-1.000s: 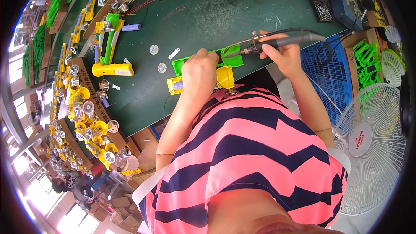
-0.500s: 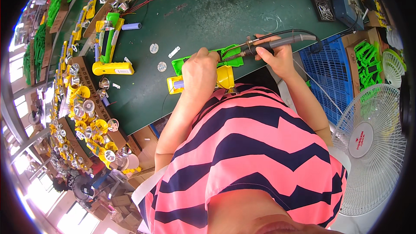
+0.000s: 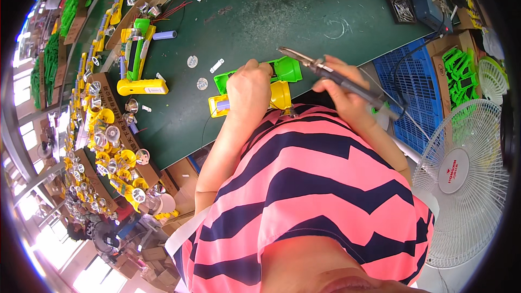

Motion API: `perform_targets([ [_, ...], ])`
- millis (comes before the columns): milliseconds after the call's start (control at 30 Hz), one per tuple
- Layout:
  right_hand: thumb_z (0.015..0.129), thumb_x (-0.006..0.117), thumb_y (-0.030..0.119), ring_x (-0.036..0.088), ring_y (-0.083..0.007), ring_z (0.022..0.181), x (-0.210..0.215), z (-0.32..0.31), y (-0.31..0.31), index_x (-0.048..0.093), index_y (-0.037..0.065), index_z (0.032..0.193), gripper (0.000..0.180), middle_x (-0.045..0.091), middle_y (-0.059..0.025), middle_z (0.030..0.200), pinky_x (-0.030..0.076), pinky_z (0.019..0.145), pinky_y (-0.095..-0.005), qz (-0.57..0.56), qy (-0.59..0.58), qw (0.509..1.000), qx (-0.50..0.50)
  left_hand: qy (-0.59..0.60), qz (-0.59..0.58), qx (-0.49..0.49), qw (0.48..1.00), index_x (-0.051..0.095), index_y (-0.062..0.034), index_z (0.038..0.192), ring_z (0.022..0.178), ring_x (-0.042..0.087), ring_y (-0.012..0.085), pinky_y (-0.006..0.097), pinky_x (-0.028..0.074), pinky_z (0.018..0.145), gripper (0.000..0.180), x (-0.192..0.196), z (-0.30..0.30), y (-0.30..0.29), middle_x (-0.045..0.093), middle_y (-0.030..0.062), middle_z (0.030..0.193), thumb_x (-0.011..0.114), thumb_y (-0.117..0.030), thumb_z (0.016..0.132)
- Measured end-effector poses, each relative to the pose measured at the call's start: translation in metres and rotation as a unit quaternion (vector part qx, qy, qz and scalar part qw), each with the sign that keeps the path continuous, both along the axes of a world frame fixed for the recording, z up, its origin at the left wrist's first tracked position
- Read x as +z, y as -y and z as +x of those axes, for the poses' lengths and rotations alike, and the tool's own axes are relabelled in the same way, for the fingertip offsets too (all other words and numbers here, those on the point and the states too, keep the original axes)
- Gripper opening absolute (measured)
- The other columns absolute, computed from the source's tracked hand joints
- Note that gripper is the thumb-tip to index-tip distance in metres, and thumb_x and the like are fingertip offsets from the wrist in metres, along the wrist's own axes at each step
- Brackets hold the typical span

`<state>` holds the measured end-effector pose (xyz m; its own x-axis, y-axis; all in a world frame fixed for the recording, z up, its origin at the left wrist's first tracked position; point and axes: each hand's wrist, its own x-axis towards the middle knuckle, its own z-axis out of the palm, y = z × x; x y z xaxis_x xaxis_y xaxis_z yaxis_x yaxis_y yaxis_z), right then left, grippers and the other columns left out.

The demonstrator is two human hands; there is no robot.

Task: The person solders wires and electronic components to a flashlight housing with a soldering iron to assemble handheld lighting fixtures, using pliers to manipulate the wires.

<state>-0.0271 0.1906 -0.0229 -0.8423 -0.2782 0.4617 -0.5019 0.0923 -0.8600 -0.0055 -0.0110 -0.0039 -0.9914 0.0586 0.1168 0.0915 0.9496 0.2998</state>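
Note:
My left hand [image 3: 249, 90] is closed over a green flashlight shell [image 3: 287, 69] near the table's front edge, its fingertips hidden beneath the knuckles. Just below the green shell lies a yellow flashlight shell [image 3: 281, 95], with a lilac cylindrical battery [image 3: 222, 105] in its left end and a reflector at its right end, against my shirt. My right hand [image 3: 347, 95] grips a soldering iron [image 3: 355, 86] by its dark handle. The metal tip points up and left, raised above the green shell and apart from it.
An assembled yellow-and-green flashlight [image 3: 142, 86] lies on the green table [image 3: 260, 21]. Beyond it, many yellow flashlights with reflectors crowd the left. Round discs [image 3: 202, 83] and a white strip [image 3: 217, 65] lie nearby. A blue crate [image 3: 404, 76] and white fan [image 3: 456, 179] stand at right.
The soldering iron has lifted away from the green shell; its handle has swung down to the right as my right hand turned. My left hand and the shells stay nearly in place.

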Motion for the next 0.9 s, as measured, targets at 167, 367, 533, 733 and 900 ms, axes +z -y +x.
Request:
perform_targets([
  [167, 0.070, 0.070, 0.015, 0.048, -0.0314, 0.112, -0.003, 0.012, 0.019, 0.045, 0.006, 0.118, 0.056, 0.053, -0.0152, 0.114, 0.027, 0.103, -0.0471, 0.124, 0.070, 0.983, 0.119, 0.001, -0.004, -0.002, 1.000, 0.064, -0.0094, 0.072, 0.063, 0.059, 0.0271, 0.037, 0.046, 0.057, 0.007, 0.001, 0.000, -0.002, 0.056, 0.0080, 0.069, 0.058, -0.012, 0.073],
  [367, 0.063, 0.075, 0.014, 0.041, -0.0381, 0.117, -0.017, 0.012, 0.025, 0.034, 0.007, 0.127, 0.076, 0.048, -0.0154, 0.121, 0.025, 0.104, -0.0460, 0.128, 0.082, 0.978, 0.142, -0.003, -0.003, -0.001, 1.000, 0.064, -0.0086, 0.073, 0.064, 0.059, 0.0272, 0.038, 0.046, 0.058, 0.005, 0.001, 0.003, -0.004, 0.056, 0.0085, 0.070, 0.060, -0.011, 0.073],
  [533, 0.064, 0.075, 0.010, 0.040, -0.0218, 0.123, 0.000, 0.008, 0.026, 0.025, 0.005, 0.126, 0.079, 0.051, -0.0099, 0.124, 0.014, 0.109, -0.0442, 0.126, 0.147, 0.965, 0.177, -0.015, 0.002, -0.021, 1.000, 0.062, -0.0049, 0.072, 0.068, 0.058, 0.0247, 0.034, 0.047, 0.058, 0.004, 0.002, 0.006, -0.002, 0.054, 0.0099, 0.072, 0.059, -0.006, 0.069],
  [733, 0.066, 0.070, 0.010, 0.041, -0.0333, 0.120, -0.003, -0.003, 0.027, 0.030, 0.008, 0.127, 0.072, 0.053, -0.0062, 0.123, 0.010, 0.108, -0.0502, 0.099, 0.093, 0.977, 0.164, 0.077, 0.015, 0.140, 0.987, 0.061, -0.0029, 0.058, 0.047, 0.055, 0.0267, 0.033, 0.042, 0.049, 0.032, 0.056, 0.051, 0.040, 0.054, 0.0113, 0.051, 0.061, -0.026, 0.080],
  [900, 0.068, 0.071, 0.013, 0.044, -0.0338, 0.117, 0.007, -0.017, 0.026, 0.031, 0.008, 0.126, 0.071, 0.053, -0.0079, 0.122, 0.011, 0.108, -0.0495, 0.145, 0.040, 0.976, 0.159, 0.103, -0.087, 0.177, 0.975, 0.065, -0.0032, 0.079, 0.061, 0.060, 0.0313, 0.039, 0.046, 0.053, 0.025, 0.023, 0.080, 0.069, 0.061, 0.0154, 0.072, 0.058, -0.027, 0.082],
])
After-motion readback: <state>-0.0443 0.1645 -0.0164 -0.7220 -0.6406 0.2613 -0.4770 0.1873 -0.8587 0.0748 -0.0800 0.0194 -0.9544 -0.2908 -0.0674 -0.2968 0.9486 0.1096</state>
